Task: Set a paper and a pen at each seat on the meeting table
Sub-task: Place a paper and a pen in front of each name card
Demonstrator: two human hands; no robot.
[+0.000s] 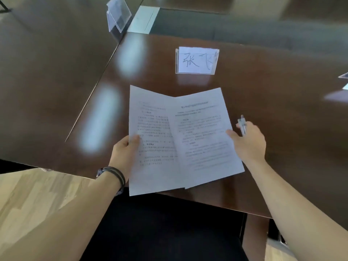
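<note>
Two printed white sheets overlap over the near edge of the dark wooden meeting table. The left paper is pinched at its left edge by my left hand, thumb on top. The right paper has its right edge under the thumb of my right hand. That same hand also holds a clear pen, whose tip points away from me. The sheets lie just in front of a clear name card stand with handwritten characters.
A second name card stand stands at the far left, beside a pale flat panel set in the table. Another stand's edge shows at the far right. A dark chair seat sits under the table edge, with light wood floor to the left.
</note>
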